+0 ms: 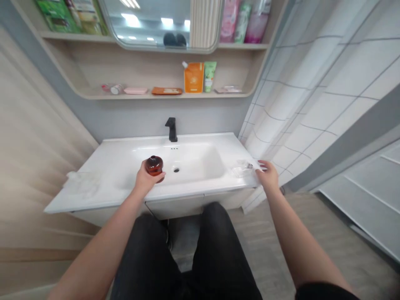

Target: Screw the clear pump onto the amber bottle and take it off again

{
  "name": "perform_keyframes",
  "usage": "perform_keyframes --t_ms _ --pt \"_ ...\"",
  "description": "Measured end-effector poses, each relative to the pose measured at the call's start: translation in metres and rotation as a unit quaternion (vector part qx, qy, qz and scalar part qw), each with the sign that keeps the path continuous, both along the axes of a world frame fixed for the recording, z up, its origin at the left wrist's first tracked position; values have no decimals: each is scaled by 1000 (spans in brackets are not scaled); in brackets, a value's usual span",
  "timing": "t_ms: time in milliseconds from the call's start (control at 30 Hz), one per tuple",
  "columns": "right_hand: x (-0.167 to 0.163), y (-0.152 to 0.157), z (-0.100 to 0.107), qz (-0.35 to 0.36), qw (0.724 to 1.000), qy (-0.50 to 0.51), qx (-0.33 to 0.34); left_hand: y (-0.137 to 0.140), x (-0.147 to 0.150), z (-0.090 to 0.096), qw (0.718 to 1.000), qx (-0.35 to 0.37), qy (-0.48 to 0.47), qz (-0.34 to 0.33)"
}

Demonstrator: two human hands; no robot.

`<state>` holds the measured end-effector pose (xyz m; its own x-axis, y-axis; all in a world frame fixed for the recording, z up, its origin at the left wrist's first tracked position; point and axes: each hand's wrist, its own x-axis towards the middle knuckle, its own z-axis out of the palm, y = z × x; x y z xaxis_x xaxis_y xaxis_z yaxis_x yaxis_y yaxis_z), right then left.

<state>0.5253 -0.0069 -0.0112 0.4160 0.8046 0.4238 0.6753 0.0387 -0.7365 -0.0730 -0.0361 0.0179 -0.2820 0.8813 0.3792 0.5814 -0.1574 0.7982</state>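
A white vanity surface point(218, 143) with a sink basin point(200, 162) moulded into its middle carries the things. A black faucet point(171, 129) stands at the back edge behind the basin. On the surface's left end lies a crumpled white cloth point(81, 181). On its right end sits a clear plastic soap dish point(241, 168), close to the front corner. Above, a pale wooden shelf point(93, 95) bears small pink containers point(135, 90), an orange tray point(166, 91), an orange refill pouch point(193, 77) and a green tube point(210, 76), both standing upright side by side.
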Motion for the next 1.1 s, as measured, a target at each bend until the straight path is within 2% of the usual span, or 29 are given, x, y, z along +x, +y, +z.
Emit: perform_keyframes --t_ms 67,167,300,367,433,533,633,733,900,1100 --pt "-17 -13 -4 44 998 18 45 6 -4 -2 1000 -7 -1 -11" --pt "-52 -24 -8 83 995 2 60 14 -10 -7 1000 -8 -3 -20" --pt "-91 -16 -8 33 996 -45 64 19 -14 -12 1000 -6 -3 -11" --pt "-104 -9 -7 4 998 -23 55 18 -13 -14 1000 -7 -7 -12" --pt "-119 -1 -3 15 999 9 43 17 -12 -14 1000 -8 -13 -19" --pt "-157 13 5 148 987 62 32 17 -10 -12 999 -6 -11 -36" --pt "-210 27 15 313 937 156 -13 18 -10 -13 999 -1 -12 -38" --pt "-264 42 22 404 885 223 -57 20 -11 -17 999 -4 -18 -32" --pt "-321 56 12 433 855 264 -110 22 -12 -19 999 -20 -3 -29" --pt "-329 52 -18 443 852 249 -127 22 -11 -17 998 -33 36 -26"
